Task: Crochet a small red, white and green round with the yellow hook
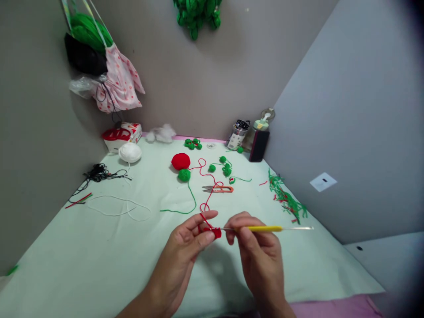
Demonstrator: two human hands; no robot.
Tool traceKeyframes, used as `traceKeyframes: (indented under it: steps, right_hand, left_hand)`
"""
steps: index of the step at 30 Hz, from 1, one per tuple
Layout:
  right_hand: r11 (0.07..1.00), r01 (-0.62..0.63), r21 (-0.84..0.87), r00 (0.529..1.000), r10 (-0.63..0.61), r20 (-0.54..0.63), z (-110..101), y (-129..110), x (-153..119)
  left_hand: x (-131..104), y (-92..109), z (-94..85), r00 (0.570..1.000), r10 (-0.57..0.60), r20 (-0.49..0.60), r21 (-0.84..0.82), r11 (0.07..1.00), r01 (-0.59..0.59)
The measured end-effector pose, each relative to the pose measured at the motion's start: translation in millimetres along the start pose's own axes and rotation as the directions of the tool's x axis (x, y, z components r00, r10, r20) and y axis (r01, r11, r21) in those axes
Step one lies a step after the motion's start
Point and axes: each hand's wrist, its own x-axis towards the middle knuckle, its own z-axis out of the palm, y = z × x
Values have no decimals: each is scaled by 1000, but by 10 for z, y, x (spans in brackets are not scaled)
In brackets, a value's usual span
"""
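Between thumb and fingers, my left hand pinches a small red crochet piece, with red yarn looped over the raised forefinger. My right hand grips a crochet hook by its yellow handle. One metal end of the hook meets the red piece, while the other points out to the right. From the left hand the red yarn winds back across the table to a red yarn ball. Orange-handled thread snips lie just beyond my hands, with the red strand crossing them.
A green yarn ball trails its strand toward my left hand. Small green crocheted balls lie behind the snips. Yarn scraps are at right, black cord and a white yarn ball at left. A phone leans near a pump bottle.
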Motion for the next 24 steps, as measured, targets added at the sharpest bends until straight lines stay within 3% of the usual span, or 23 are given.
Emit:
traceKeyframes:
  steps: [5,10,15,20,24]
  right_hand:
    - [998,29,-60,999,-26,42,25,38,-15]
    - [999,15,-50,997,-11,73,10,4,-13]
    - [997,45,-67,995,-39,91,0,11,-19]
    - [998,-42,49,996,37,82,-57,77,-45]
    - [998,-42,36,998,40,54,-64,75,-49]
  left_hand:
    - [-25,-39,9,998,58,35,95,994,-61]
    - [-4,6,-7,998,54,-28,167,985,-48]
    - [15,32,16,997,70,-31,144,987,-65]
    - [12,24,-4,999,26,-39,106,994,-22]
    - [22,-7,-33,995,77,-58,120,990,-69]
